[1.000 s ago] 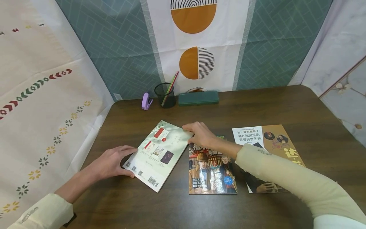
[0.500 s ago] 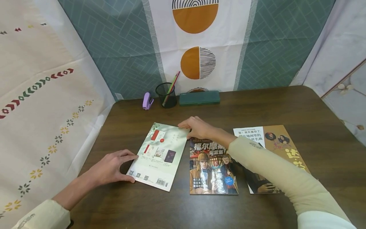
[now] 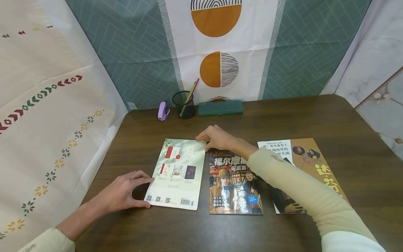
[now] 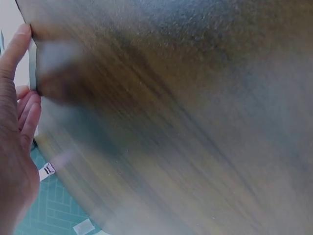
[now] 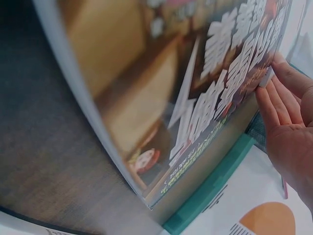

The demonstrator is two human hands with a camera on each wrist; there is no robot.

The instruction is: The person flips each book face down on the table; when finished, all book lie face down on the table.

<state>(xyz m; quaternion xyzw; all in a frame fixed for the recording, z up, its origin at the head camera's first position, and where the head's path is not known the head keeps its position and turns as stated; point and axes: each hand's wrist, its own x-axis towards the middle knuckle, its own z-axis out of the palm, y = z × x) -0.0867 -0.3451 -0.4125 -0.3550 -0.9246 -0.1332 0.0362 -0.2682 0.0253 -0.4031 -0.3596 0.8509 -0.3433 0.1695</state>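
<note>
A pale green booklet (image 3: 177, 175) lies flat on the dark wooden table, its back cover with QR codes and a barcode facing up. My left hand (image 3: 126, 190) touches its left edge, thumb near the lower corner and fingers a little higher, with a gap between them. At the upper right corner, my right hand (image 3: 217, 136) touches the booklet, fingers at the top and thumb on the right side. Just under the right wrist lies a glossy comic-style book (image 3: 234, 189) with a detective on its cover. The left wrist view shows the left fingers (image 4: 30, 110) against the booklet's edge.
Right of the detective book, partly under the right sleeve, lie a white-and-black book (image 3: 274, 147) and a brown book (image 3: 305, 148). Along the back edge stand a purple stapler (image 3: 163, 111), a black mesh pen cup (image 3: 188, 110) with pencils, and a green case (image 3: 220, 108).
The booklet has turned counterclockwise from a slant to nearly straight beside the detective book. My left hand has moved slightly down and right with it, my right hand slightly left.
</note>
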